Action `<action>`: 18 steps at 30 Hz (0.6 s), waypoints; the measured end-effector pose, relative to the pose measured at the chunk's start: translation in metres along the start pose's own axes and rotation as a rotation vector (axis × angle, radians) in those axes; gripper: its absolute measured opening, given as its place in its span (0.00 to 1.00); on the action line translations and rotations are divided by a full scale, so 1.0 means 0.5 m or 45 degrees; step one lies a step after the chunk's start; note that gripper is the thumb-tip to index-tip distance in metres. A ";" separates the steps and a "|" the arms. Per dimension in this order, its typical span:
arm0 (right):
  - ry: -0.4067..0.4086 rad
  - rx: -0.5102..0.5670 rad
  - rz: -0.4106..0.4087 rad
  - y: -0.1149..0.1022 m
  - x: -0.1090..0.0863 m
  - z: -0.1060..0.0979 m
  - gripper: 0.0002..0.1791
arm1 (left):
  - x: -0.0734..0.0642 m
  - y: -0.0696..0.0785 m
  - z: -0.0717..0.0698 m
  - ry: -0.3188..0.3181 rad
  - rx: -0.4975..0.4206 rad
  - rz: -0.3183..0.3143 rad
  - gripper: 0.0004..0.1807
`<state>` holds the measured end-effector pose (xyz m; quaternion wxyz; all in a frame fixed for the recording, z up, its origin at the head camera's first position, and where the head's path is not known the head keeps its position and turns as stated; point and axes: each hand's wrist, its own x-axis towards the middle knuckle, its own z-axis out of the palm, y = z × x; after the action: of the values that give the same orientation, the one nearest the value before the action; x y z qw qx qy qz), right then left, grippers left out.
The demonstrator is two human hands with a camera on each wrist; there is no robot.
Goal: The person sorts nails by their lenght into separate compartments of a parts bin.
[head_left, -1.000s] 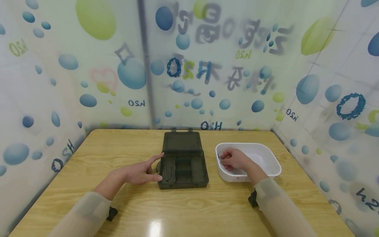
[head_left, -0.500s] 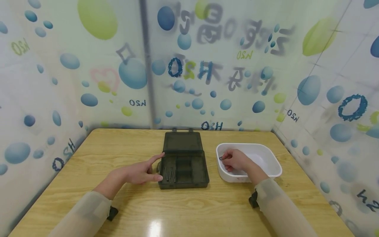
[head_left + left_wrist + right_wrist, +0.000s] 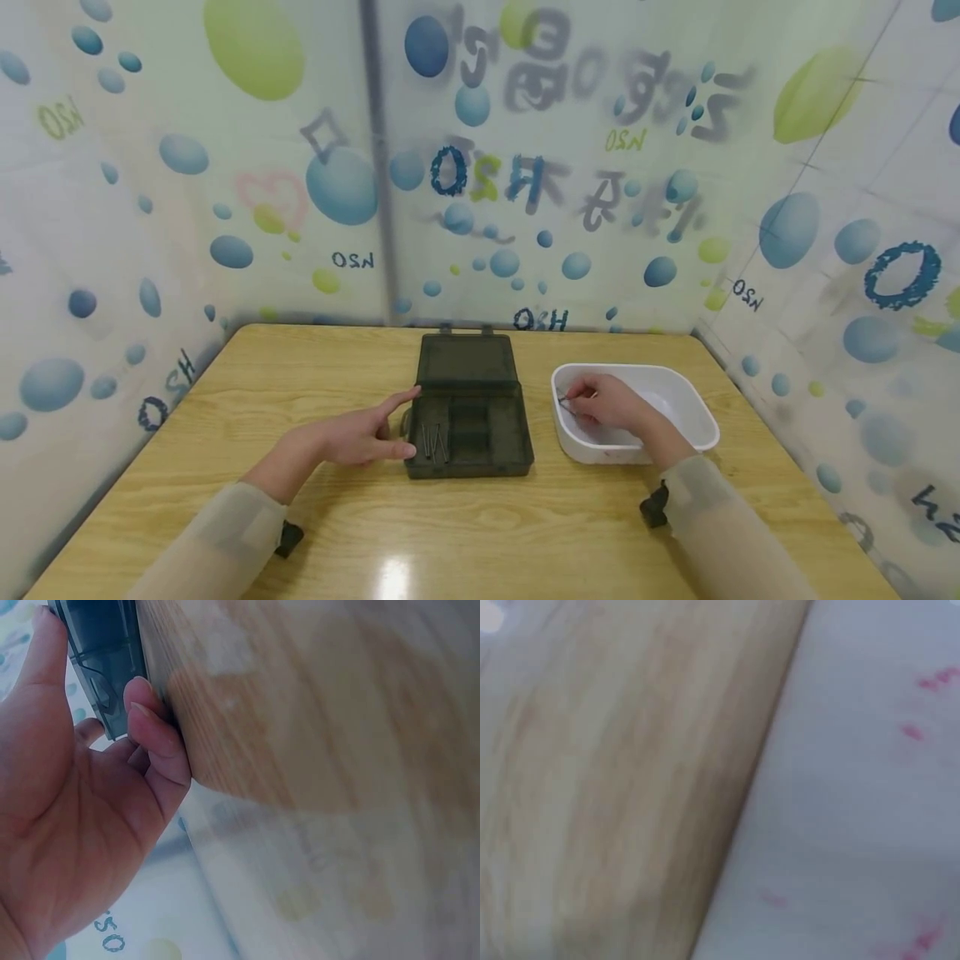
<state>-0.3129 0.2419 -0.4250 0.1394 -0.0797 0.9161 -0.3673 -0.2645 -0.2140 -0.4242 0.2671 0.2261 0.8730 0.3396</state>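
Observation:
A dark translucent storage box (image 3: 506, 429) lies with its lid (image 3: 467, 358) folded back on the table. Several thin metal rods, like nails or screws, (image 3: 428, 442) sit in its left compartment. My left hand (image 3: 356, 435) is at the box's left side, straight index finger and thumb spread along the rim; the left wrist view shows the other fingers bent beside the box (image 3: 105, 656). In the white tray (image 3: 693, 400), my right hand (image 3: 611, 402) pinches a small thin metal piece (image 3: 562, 399) near the left wall. Its fingertips partly cover the piece.
Both things rest on a wood-grain table (image 3: 480, 533), box in the middle and tray to its right. Patterned curtains (image 3: 480, 167) stand behind and at both sides. The right wrist view shows only table and the tray's red-marked outer wall (image 3: 840, 787).
My right hand stays at the tray's left end, its fingers shifting slightly around the small metal piece. My left hand keeps its place at the box. The whole view has drifted slightly right.

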 end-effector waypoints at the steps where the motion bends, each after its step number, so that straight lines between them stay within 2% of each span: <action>1: 0.009 0.002 -0.005 0.000 -0.002 -0.003 0.07 | 0.000 0.000 0.000 0.001 0.002 -0.001 0.57; 10: 0.061 0.115 -0.081 -0.019 -0.033 -0.029 0.12 | 0.000 0.004 -0.001 -0.003 0.012 0.002 0.58; 18: 0.058 0.221 -0.228 -0.068 -0.060 -0.014 0.16 | -0.003 0.005 0.001 0.009 0.023 -0.002 0.58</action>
<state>-0.2849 0.2295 -0.3907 0.0916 -0.1405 0.8731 -0.4577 -0.2626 -0.2132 -0.4222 0.2623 0.2266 0.8772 0.3322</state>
